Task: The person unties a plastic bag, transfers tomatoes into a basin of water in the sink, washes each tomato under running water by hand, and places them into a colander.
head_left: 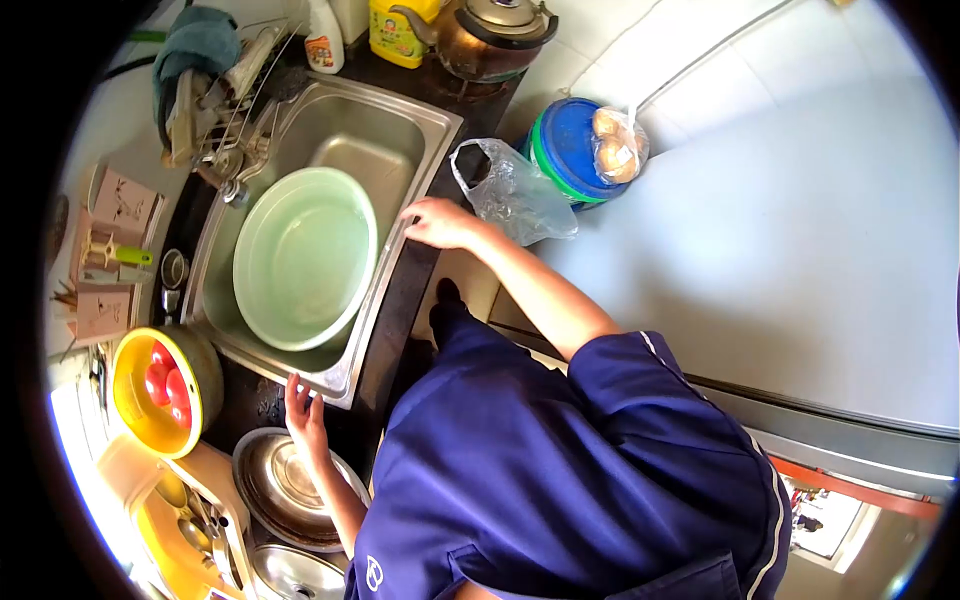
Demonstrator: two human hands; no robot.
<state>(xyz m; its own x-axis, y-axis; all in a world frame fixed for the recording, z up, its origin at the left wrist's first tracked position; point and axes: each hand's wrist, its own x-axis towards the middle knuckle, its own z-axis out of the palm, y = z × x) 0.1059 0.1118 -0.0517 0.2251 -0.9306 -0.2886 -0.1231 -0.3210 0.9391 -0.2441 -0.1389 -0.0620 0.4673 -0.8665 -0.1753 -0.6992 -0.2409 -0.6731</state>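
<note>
A pale green plastic basin [252,225] sits in the stainless steel sink [375,160], with what looks like clear water inside. My right hand [440,222] hovers at the sink's near rim, right of the basin, fingers loosely bent and nothing seen in them. Below the sink's lower corner is my left hand [304,412], fingers apart and holding nothing. It is close to a round metal lid or pan [262,490] on the counter. The faucet [234,192] stands at the basin's upper left edge.
A yellow bowl [132,400] holds several red tomatoes [168,385]. A kettle [490,50], spray bottle [323,40] and dish rack [225,120] stand at the back. A clear plastic bag [515,195] lies beside a blue-lidded bucket [568,140]. A utensil tray [205,475] is lower left.
</note>
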